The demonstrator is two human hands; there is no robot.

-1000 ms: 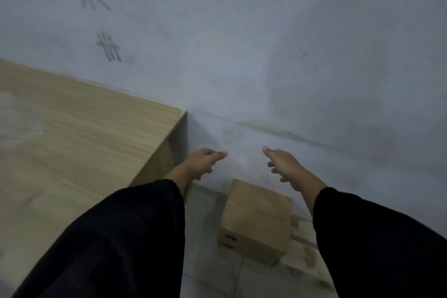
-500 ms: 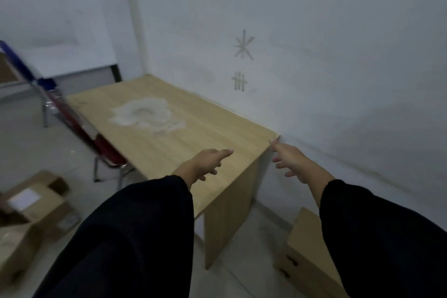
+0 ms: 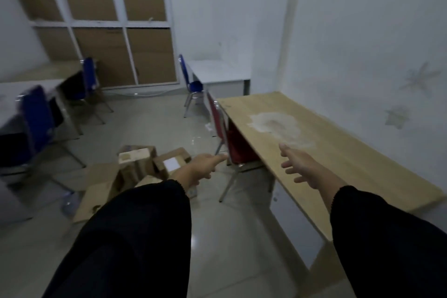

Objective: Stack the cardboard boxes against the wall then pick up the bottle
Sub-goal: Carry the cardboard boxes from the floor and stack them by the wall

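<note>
Brown cardboard boxes (image 3: 140, 167) on floor (image 3: 145, 123): likely light, stiff, bendy flaps; grab opposite sides. Left hand (image 3: 200, 168), right hand (image 3: 302, 167): fingers loose, empty.

Three blue chairs (image 3: 36, 116), one red chair (image 3: 238, 150), at least three tables (image 3: 338, 152), two hands (image 3: 202, 167); boxes (image 3: 135, 159) heaped lower left (several, too jumbled to count).

blurred bottle (image 3: 68, 204), cardboard boxes (image 3: 135, 164) partly behind left sleeve (image 3: 135, 237)

No words or numbers can be read. The white label (image 3: 170, 164) on one cardboard box (image 3: 180, 153) is too blurry.
</note>
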